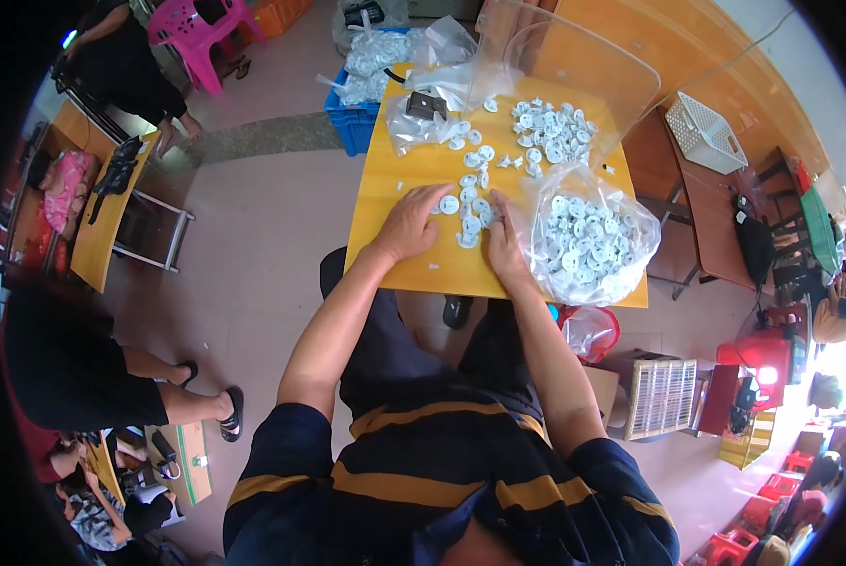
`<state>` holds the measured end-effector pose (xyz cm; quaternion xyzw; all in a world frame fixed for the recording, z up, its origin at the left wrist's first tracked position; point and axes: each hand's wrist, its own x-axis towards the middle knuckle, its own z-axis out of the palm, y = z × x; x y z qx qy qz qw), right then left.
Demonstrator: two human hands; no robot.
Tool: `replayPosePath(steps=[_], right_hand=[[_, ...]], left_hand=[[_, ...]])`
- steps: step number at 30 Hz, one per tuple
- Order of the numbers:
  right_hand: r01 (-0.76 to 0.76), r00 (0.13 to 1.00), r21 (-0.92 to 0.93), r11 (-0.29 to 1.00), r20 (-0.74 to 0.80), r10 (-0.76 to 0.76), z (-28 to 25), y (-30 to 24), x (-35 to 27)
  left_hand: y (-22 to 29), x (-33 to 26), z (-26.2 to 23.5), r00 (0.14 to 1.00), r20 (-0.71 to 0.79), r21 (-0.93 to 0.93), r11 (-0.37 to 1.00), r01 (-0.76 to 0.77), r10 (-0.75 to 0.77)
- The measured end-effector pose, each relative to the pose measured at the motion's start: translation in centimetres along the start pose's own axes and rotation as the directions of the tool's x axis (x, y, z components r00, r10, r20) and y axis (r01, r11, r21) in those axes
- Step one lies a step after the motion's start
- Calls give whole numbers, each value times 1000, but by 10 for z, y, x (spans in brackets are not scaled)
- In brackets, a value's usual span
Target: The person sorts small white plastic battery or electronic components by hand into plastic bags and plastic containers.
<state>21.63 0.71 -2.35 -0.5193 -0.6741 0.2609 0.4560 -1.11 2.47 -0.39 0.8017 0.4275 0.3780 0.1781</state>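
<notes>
Several small round white plastic pieces [468, 239] lie in a loose group near the front of the yellow table [376, 226]. To their left, my left hand [409, 224] rests with fingers stretched towards them and thumb apart, its fingertips beside the nearest pieces. My right hand [506, 243] lies along the group's right side, fingers extended, between it and a clear plastic bag [642, 247] full of similar pieces. Whether either hand's fingertips press on a piece is hard to make out. Farther back sits a larger heap of white pieces [555, 132].
A transparent panel [621, 71] stands at the table's far right. A dark small block [427, 105] sits on plastic at the back left, near a blue crate [355, 132] of bagged pieces. A red bin [607, 340] stands below the front right edge. Other people are at left.
</notes>
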Motion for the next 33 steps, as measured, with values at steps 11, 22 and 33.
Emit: replayPosePath(steps=[11, 22, 33], right_hand=[[20, 999, 65, 998, 40, -23, 2, 7, 1], [-40, 997, 248, 968, 70, 23, 12, 34, 4], [-283, 955, 340, 897, 12, 297, 6, 49, 14]], left_hand=[[-2, 1, 2, 999, -34, -34, 999, 34, -36], [0, 2, 4, 999, -14, -38, 998, 41, -41], [-4, 1, 3, 999, -17, -51, 998, 28, -29]])
